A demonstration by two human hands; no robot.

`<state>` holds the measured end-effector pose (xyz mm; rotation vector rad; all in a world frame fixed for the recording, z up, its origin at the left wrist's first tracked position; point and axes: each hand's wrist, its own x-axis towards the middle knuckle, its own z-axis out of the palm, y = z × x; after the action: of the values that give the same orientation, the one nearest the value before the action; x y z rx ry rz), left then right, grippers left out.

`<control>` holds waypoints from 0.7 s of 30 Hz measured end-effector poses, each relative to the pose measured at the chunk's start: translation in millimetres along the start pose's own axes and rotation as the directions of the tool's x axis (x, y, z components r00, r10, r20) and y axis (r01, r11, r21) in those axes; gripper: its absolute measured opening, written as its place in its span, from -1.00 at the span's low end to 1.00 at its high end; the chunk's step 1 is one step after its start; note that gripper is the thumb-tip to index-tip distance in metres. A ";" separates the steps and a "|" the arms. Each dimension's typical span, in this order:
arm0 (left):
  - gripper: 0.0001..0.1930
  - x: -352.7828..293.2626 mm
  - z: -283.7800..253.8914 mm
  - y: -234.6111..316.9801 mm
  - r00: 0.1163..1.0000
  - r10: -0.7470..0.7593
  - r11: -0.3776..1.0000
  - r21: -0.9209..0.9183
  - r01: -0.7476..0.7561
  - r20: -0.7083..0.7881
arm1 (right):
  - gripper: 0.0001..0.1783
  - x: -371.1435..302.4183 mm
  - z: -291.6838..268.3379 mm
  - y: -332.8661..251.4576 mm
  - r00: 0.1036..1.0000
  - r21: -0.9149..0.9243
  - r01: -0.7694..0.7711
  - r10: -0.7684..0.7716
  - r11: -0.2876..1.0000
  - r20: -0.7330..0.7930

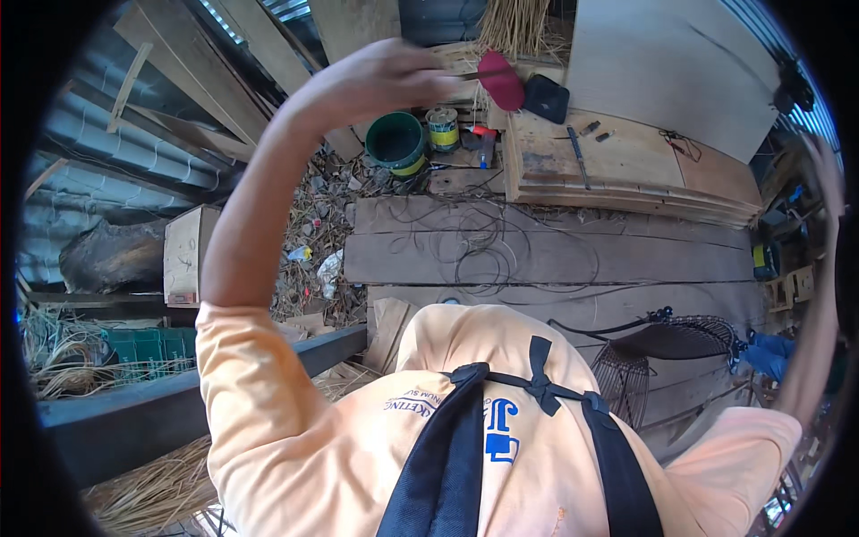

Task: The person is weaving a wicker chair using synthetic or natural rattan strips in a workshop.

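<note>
My left hand [394, 80], raised at the top centre, has its fingers closed on a thin dark strip [472, 76] that sticks out past the fingertips. The strip's end lies in front of a dark red, rounded item [502, 82], with a black pouch [546, 98] beside it. Far out at the right rim, my right hand [825, 174] is lifted and smeared by motion. Its fingers cannot be made out, nor whether it holds anything. A thin dark line [729, 49] curves over the pale board near that side.
Loose dark strands [488, 251] coil on the plank floor [412, 259]. A green bucket [395, 143] and a paint can [443, 130] stand near a low wooden platform [626, 161]. A wire-framed woven seat [671, 345] is at right. Bundled straw [152, 492] lies lower left.
</note>
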<state>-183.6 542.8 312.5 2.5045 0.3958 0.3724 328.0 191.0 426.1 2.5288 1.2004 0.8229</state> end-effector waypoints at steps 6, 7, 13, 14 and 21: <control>-0.65 48.2 21.7 71.4 0.965 0.228 0.966 0.154 -0.207 -0.133 | -0.54 -20.0 -94.8 -332.7 0.813 0.869 0.377 -0.564 0.321 -0.145; -0.63 46.6 24.6 61.4 0.964 0.221 0.973 0.108 -0.207 -0.150 | -0.66 -18.2 -97.3 -334.5 0.740 0.941 0.266 -0.670 0.209 -0.061; -0.53 20.9 44.5 30.7 0.931 -0.068 0.990 -0.089 0.106 0.358 | -0.81 -24.1 -42.4 -316.4 0.634 0.767 0.594 -0.728 0.244 -0.259; -0.50 17.4 46.1 26.5 0.876 -0.139 0.984 -0.034 0.174 0.462 | -0.79 -13.7 -15.6 -294.6 0.686 0.670 0.647 -0.663 0.365 -0.301; -0.54 -54.3 43.1 -48.8 0.866 -0.326 0.716 -0.499 0.488 0.380 | -0.56 35.2 29.4 -123.4 0.999 0.364 -0.041 0.037 0.931 0.018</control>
<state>-228.2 540.8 240.5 1.7577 0.6106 -0.0365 283.6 298.2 363.8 2.8505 1.4182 0.6420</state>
